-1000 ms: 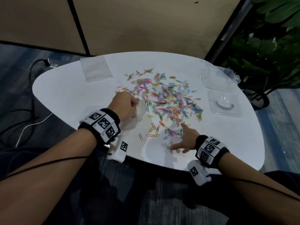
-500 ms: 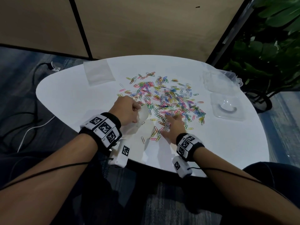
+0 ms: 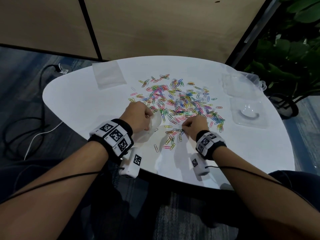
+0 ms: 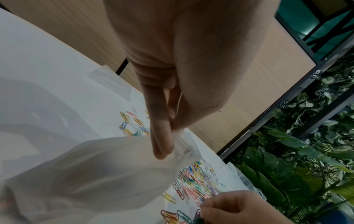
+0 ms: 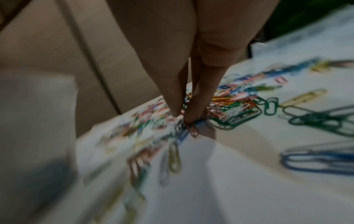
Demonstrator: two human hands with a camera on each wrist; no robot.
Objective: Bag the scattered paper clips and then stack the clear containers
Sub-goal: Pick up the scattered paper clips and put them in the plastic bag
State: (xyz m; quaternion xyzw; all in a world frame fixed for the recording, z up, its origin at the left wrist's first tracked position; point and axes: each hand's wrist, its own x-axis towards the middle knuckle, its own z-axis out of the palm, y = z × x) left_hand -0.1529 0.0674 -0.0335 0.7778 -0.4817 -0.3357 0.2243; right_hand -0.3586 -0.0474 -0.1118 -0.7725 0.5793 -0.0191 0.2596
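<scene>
Many coloured paper clips (image 3: pixel 180 103) lie scattered over the middle of the white table (image 3: pixel 78 104). My left hand (image 3: pixel 138 116) pinches the rim of a clear plastic bag (image 3: pixel 152 127) and holds its mouth open toward the pile; in the left wrist view the bag (image 4: pixel 99 174) hangs below the pinching fingers (image 4: pixel 162 136). My right hand (image 3: pixel 192 125) has its fingertips (image 5: pixel 184 112) closed on a small bunch of clips (image 5: pixel 191 127) at the near edge of the pile. Clear containers (image 3: pixel 245 113) sit at the right.
A second flat clear bag (image 3: pixel 108 76) lies at the table's far left. More clear containers (image 3: pixel 240 84) stand at the far right edge, beside a leafy plant (image 3: pixel 285 63). Cables (image 3: pixel 34 132) run over the floor on the left. The table's near edge is close to my wrists.
My right hand has moved from the near table edge up into the pile and its fingers have closed on some clips. The left hand has kept hold of the bag.
</scene>
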